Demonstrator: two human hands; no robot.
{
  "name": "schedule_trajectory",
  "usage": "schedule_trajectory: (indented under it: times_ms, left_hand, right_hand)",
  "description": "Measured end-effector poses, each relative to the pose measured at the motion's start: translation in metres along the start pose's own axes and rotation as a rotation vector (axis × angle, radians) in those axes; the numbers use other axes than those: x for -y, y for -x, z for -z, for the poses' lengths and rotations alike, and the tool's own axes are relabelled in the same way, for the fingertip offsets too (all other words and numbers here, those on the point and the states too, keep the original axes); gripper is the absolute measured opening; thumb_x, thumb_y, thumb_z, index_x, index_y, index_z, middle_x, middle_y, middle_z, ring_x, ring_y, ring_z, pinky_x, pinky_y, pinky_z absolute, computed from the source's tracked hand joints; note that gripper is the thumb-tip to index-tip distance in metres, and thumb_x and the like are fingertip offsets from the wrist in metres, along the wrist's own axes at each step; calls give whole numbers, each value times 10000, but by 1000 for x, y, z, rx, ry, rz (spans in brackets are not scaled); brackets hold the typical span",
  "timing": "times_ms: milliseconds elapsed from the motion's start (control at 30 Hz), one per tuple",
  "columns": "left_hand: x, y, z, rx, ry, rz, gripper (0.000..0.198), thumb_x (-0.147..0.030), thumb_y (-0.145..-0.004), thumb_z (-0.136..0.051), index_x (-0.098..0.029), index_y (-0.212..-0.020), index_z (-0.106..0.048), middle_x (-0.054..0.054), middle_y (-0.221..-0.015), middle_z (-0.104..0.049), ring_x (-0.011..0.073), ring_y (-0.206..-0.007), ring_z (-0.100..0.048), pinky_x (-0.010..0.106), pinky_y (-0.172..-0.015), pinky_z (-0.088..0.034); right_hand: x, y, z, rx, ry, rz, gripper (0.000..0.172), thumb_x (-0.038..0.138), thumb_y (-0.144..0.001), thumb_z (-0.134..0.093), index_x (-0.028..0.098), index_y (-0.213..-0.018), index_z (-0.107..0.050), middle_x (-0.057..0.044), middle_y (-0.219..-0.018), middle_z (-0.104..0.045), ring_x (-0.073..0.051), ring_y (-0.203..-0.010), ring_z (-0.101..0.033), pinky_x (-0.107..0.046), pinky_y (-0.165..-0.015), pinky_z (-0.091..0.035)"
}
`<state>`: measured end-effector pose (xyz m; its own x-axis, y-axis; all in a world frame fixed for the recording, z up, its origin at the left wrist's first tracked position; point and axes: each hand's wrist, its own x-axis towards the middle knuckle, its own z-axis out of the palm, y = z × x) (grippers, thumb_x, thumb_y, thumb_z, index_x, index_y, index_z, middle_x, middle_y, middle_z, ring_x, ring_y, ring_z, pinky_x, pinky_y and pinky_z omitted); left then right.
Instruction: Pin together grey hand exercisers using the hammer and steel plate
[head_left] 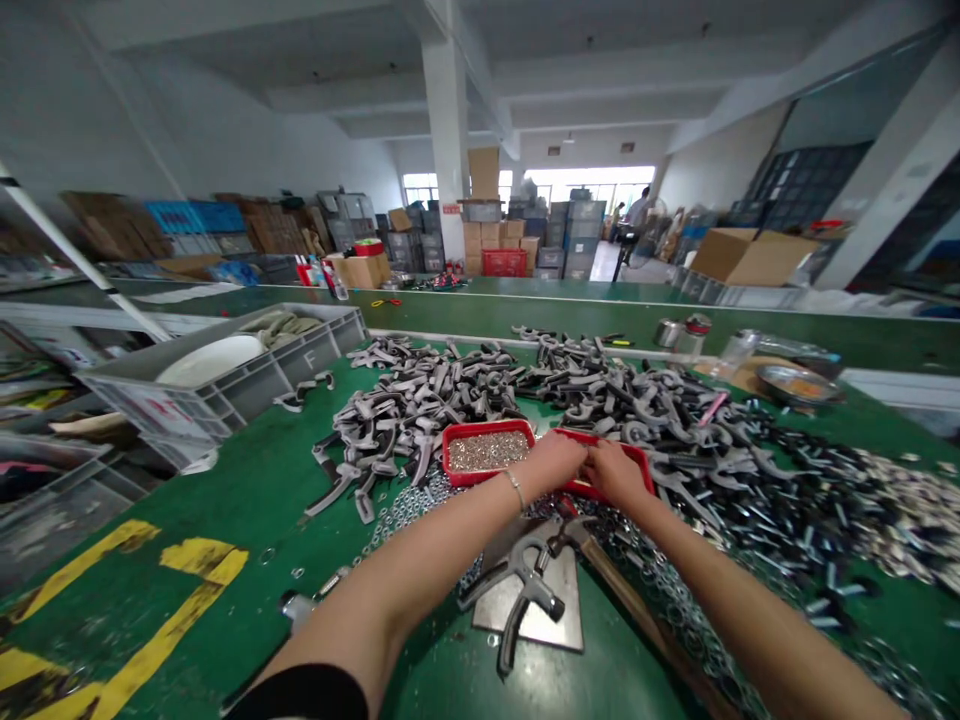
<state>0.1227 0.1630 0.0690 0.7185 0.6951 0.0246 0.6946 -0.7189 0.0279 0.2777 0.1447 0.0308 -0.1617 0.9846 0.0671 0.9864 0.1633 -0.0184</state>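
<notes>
My left hand (556, 459) and my right hand (610, 472) meet over the right red tray (643, 462). Both have curled, pinched fingers, their tips close together; whatever they hold is hidden. Beside them on the left, another red tray (490, 452) contains many tiny metal pieces. Below my hands, a grey clamp with black grips (525, 590) lies on a flat metal plate (555, 630). A hammer (611, 580) with a wooden handle rests on the plate's right side, partly near my right forearm.
Grey clamp parts (450, 385) are heaped behind the trays. Loose metal rings (409, 515) spread around them, with black and silver fasteners (832, 490) on the right. A grey crate (281, 375) stands at left; jars (691, 338) and a metal bowl (796, 384) sit at back right.
</notes>
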Motion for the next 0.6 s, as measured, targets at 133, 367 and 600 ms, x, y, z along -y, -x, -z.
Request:
schedule_trajectory:
  times_ms: [133,367,600]
  left_hand:
    - [5,-39,-31,78,-28,14,158,-258,-936,-613,-123,-984,-679,91,-1016,-707,213,-964,-673,426,-914,-530]
    - [12,-39,-57,41,28,37,244,-324,-943,-612,-128,-1085,-643,78,-1108,-666,217,-1027,-643,455,-930,-523]
    - [0,-23,-46,-153,219,125,228,-110,-943,-456,-87,-986,-679,170,-1040,-694,277,-1040,-636,441,-969,-458]
  right_hand:
    - [-5,-6,-8,30,-6,27,195,304,-950,-559,162,-1001,-683,-138,-1098,-650,-255,-1061,-595,-313,-793,-479]
    - [-11,-9,-13,71,-39,47,229,320,-957,-532,193,-1094,-664,-129,-1119,-648,-264,-1024,-637,-300,-762,-475]
    - [-7,-5,-10,47,-20,25,262,298,-999,-452,185,-1118,-657,-135,-1101,-682,-257,-1015,-656,-293,-740,-476]
